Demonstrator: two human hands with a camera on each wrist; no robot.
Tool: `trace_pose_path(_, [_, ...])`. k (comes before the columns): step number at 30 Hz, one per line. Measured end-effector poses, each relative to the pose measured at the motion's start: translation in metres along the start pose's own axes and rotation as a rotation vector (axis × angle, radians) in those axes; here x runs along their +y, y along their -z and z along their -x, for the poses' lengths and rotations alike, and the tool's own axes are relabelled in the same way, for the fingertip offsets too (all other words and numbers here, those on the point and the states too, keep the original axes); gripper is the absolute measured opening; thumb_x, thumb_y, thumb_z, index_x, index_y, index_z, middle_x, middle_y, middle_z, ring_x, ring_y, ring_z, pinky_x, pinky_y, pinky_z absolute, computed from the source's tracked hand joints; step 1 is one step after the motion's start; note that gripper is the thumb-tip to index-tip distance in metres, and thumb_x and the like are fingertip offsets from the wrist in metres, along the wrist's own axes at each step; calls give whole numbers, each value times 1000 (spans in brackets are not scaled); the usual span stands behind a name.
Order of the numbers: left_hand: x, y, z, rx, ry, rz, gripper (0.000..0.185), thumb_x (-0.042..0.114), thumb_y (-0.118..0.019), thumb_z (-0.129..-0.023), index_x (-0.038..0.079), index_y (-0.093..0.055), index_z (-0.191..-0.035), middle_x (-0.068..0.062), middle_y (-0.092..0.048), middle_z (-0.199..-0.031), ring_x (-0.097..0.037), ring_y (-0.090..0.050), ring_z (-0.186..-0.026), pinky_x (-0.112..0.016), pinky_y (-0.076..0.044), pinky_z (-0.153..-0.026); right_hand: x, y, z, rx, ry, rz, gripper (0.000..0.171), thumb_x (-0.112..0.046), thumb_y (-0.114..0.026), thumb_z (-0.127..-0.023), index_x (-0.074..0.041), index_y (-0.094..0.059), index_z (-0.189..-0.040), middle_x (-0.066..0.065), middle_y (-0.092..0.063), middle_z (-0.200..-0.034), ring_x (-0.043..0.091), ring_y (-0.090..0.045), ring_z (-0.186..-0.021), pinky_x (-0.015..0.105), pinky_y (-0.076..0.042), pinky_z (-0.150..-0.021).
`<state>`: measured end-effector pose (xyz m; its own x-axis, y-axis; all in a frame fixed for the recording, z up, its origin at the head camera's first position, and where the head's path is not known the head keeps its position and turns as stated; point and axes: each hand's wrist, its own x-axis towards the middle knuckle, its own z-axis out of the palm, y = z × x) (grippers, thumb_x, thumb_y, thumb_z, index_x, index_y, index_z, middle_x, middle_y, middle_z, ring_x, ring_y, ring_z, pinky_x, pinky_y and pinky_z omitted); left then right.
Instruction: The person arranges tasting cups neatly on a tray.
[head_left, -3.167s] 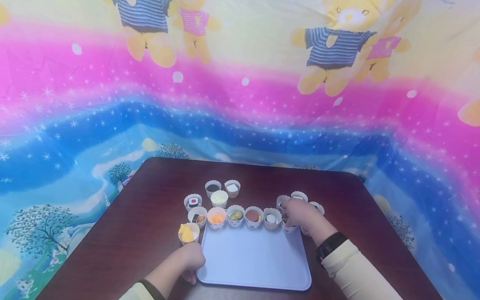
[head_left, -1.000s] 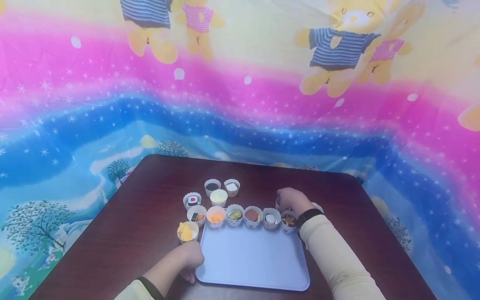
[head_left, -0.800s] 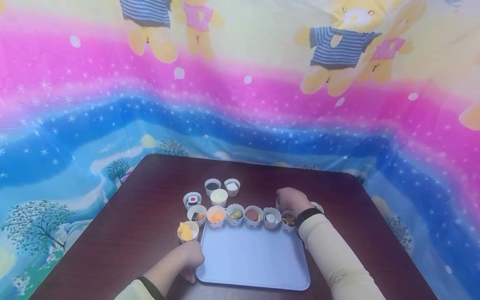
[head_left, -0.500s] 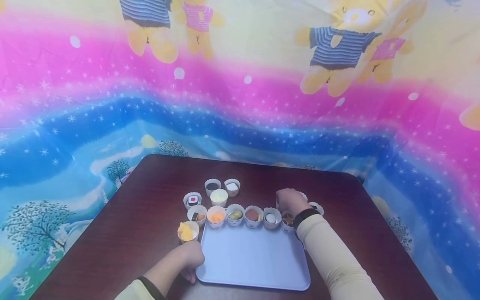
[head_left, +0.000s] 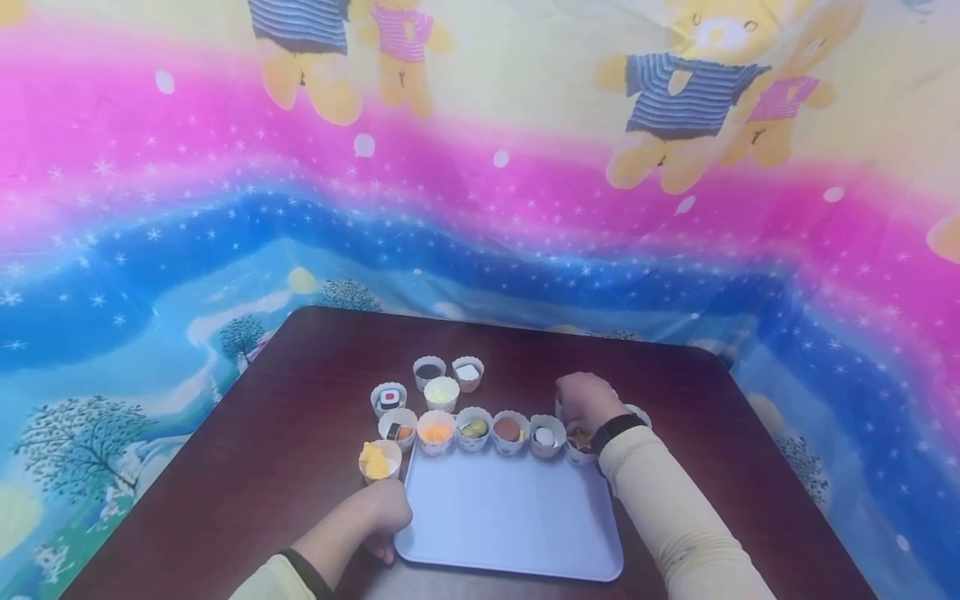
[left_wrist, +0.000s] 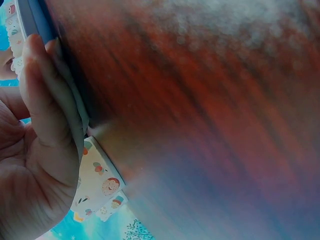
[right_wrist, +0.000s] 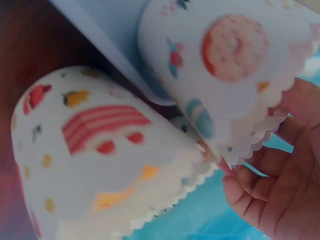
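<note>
My left hand (head_left: 381, 512) grips the left edge of the light blue tray (head_left: 517, 525). In the left wrist view its fingers (left_wrist: 47, 107) lie along that edge. My right hand (head_left: 588, 398) reaches past the back right corner of the tray, bent down over paper cups there. The right wrist view shows its curled fingers (right_wrist: 260, 175) at scalloped rims, behind a donut-printed cup (right_wrist: 220, 55) and a cake-printed cup (right_wrist: 100, 145). Their fingertips are partly hidden, and I cannot tell what they hold. Just in front of this hand stands a cup with a brown star (head_left: 580, 442).
Patterned paper cups line the tray's back edge, holding orange pieces (head_left: 437, 431), a green piece (head_left: 474, 428), a brown round (head_left: 507, 428) and a white ball (head_left: 544, 436). A cup with yellow pieces (head_left: 377, 460) stands by my left hand. More cups (head_left: 441, 396) stand behind on the dark table (head_left: 247, 467).
Over about three seconds my right hand has moved back and slightly left among the right-hand cups, uncovering the star cup. It has barely moved in the last second. The left hand stays at the tray.
</note>
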<state>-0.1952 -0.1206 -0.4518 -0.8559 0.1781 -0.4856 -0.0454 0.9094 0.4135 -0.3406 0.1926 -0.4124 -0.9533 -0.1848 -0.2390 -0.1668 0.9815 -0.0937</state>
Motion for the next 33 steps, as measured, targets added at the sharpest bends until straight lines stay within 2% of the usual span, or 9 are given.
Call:
trace_pose_path(8, [-2,1,-5,-9,32,-13,16,6,-67,-77,2,-51,-74,-9,-53,-64,-14,-53,-46,-19,-39,-40,-4,19,-9,29,85,127,26,-14,-69,-72,-13,-61,-97,1,-62,-88,23,-58,-85,42,-49,-75])
trace_pose_path(11, [-2,2,-9,-5,24,-28,17,5,-68,-75,2,-52,-73,-8,-54,-63,-14,-52,-46,-19,-39,-40,-5,25,-11,16,71,106,29,-13,-70,-73,-13,-60,-100,3,-62,-91,23,-58,-87,43,-48,-77])
trace_pose_path(17, [-2,4,-13,16,53,48,9,7,-58,-81,1,-53,-77,-10,-56,-64,-16,-55,-44,-21,-40,-38,-8,32,-12,1,81,83,36,-9,-70,-71,-10,-59,-105,6,-62,-95,26,-57,-92,44,-48,-78])
trace_pose_path(21, [0,10,-17,10,80,60,10,9,-52,-85,-1,-54,-84,-12,-56,-66,-18,-58,-46,-24,-44,-41,-9,35,-12,-11,100,82,37,-8,-70,-70,-10,-58,-106,6,-62,-97,25,-57,-92,42,-48,-75])
trace_pose_path(24, [1,14,-19,4,92,43,14,11,-48,-87,-1,-55,-84,-11,-58,-64,-17,-58,-46,-25,-45,-42,-10,37,-9,-9,103,85,36,-7,-69,-69,-10,-58,-103,6,-62,-95,24,-56,-87,40,-48,-70])
trace_pose_path(33, [3,9,-19,-10,90,-22,12,12,-55,-85,0,-54,-85,-11,-55,-68,-18,-54,-47,-24,-41,-43,-9,33,-5,-14,137,35,36,-6,-69,-69,-9,-57,-104,8,-62,-97,24,-56,-88,39,-48,-70])
